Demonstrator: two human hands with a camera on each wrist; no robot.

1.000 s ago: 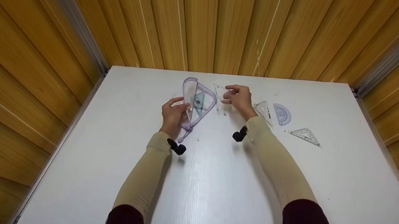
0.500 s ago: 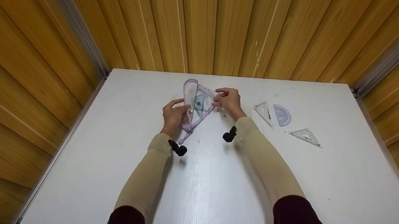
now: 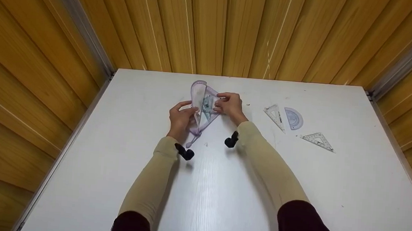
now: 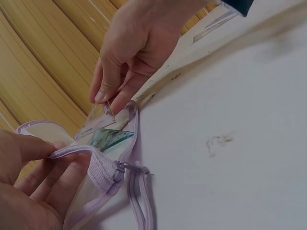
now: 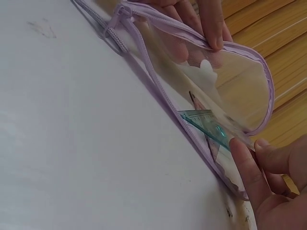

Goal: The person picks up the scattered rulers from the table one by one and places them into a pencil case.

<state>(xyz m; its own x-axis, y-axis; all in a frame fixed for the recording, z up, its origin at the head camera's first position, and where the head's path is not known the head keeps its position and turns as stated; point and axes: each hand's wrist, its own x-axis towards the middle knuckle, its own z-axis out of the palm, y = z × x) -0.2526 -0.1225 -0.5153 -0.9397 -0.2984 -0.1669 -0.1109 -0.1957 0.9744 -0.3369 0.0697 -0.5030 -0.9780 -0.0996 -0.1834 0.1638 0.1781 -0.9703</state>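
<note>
My left hand (image 3: 181,119) pinches the upper lip of a see-through mesh zip pouch (image 3: 197,95) with lilac edging, holding its mouth apart. Inside lies a teal set square (image 4: 111,138), which also shows through the opening in the right wrist view. At the pouch's right side my right hand (image 3: 230,105) pinches a clear set square (image 4: 96,125) between thumb and fingers. Its lower part reaches into the mouth, over the teal one. The zip pull (image 4: 136,168) and a lilac cord hang from the pouch's near end.
On the white table (image 3: 200,195), right of the hands, lie a clear set square (image 3: 273,113), a bluish protractor (image 3: 294,118) and another clear set square (image 3: 318,140). Wood-panelled walls (image 3: 248,31) stand behind the table and at both sides.
My right hand has moved left with the clear set square, from beside the pouch to inside its mouth. The left hand keeps its grip on the pouch almost in place.
</note>
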